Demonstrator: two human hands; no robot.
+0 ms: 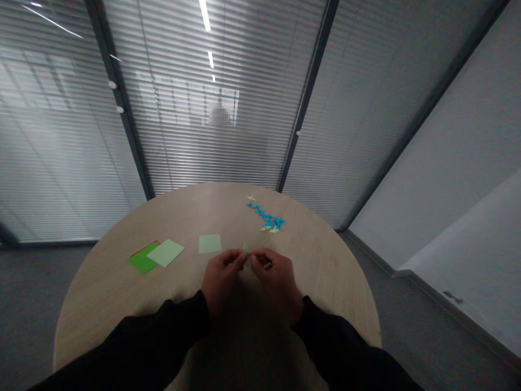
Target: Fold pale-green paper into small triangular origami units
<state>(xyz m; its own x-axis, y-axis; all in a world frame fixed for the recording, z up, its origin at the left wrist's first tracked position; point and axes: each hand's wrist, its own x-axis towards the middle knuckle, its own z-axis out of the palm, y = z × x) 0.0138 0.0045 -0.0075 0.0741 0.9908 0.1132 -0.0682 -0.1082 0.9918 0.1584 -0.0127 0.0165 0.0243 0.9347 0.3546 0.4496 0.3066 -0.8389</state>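
Pinching the paper (246, 247) with left hand (221, 276) and right hand (277, 277), fingertips nearly closed, we judge it light, easily creased (hold its edges).

No text, label, brand, number or sign can be read anywhere in the scene. On the left of the table (325, 304), the bright green sheet (142, 262), the pale green sheet (165, 253) overlapping it and the pale green square (210, 244) to their right show no legible lettering. A small dark mark (453, 297) low on the right wall (456, 163) is too unclear to make out as letters or digits.
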